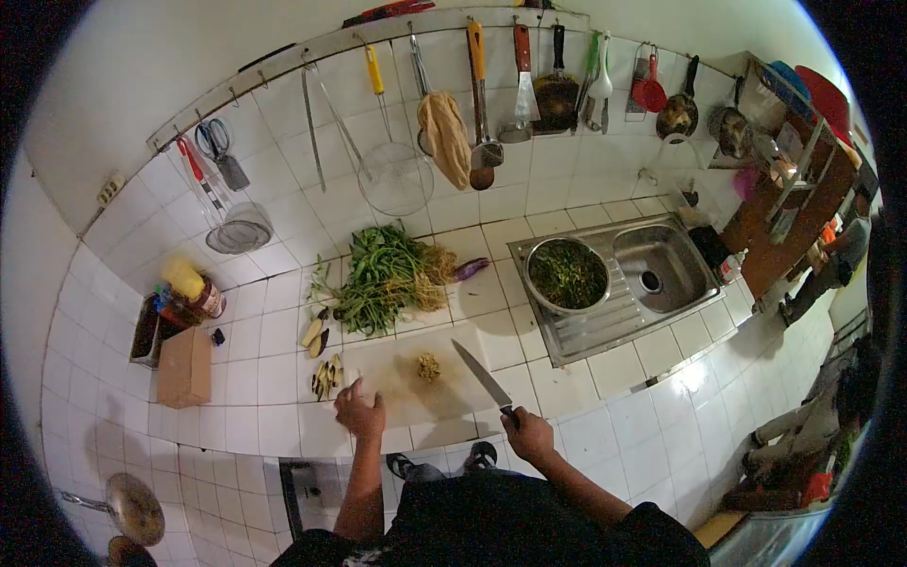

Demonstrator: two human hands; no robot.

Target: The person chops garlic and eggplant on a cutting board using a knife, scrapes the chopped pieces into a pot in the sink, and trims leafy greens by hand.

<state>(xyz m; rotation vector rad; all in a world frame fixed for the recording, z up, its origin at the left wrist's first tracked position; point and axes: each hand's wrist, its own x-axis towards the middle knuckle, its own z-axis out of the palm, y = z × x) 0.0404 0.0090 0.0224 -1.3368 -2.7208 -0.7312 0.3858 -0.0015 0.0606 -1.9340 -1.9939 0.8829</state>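
Note:
My right hand (529, 437) is wrapped round the handle of a kitchen knife (484, 374), its blade pointing up and left over the right side of a white cutting board (392, 364). On the board sits a small pile of finely chopped, pale yellowish food (428, 367). My left hand (361, 413) rests at the board's lower left edge with fingers spread, holding nothing. Just above that hand lie cut eggplant pieces (327, 376), dark-skinned with pale flesh. Farther up are longer pale and dark pieces (314, 333) whose kind I cannot make out.
Behind the board lie leafy greens (383, 274) with roots, beside a purple eggplant (470, 269). A metal bowl (570, 309) of chopped greens stands on the drainboard left of the sink (685, 248). A cardboard box (184, 367) stands left. Utensils hang above. Another person (831, 255) is at right.

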